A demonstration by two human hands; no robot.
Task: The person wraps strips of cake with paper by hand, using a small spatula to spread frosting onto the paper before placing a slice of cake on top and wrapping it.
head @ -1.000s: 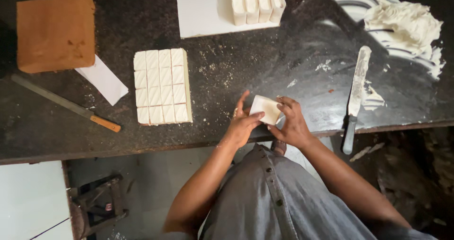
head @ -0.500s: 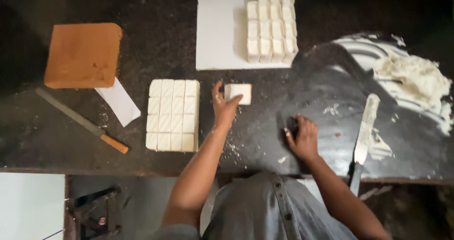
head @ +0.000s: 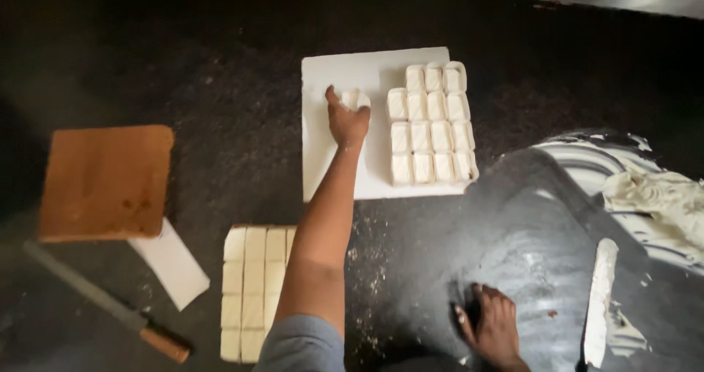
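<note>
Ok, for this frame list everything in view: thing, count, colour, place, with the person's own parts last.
white board: 1, white, far centre of the counter
wrapped pieces: about 15, cream, in rows on the board's right half
single piece: 1, cream, on the board, under the left fingertips
cut slab: 1, cream, scored into squares, near centre, partly behind the forearm
brown slab: 1, orange-brown, left
paper strip: 1, white, beside the brown slab
knife: 1, wooden handle, near left
spatula: 1, cream-coated, near right
cream heap: 1, off-white, right
counter: 1, dark
left hand: on the single piece
right hand: flat on the counter, near edge
</note>
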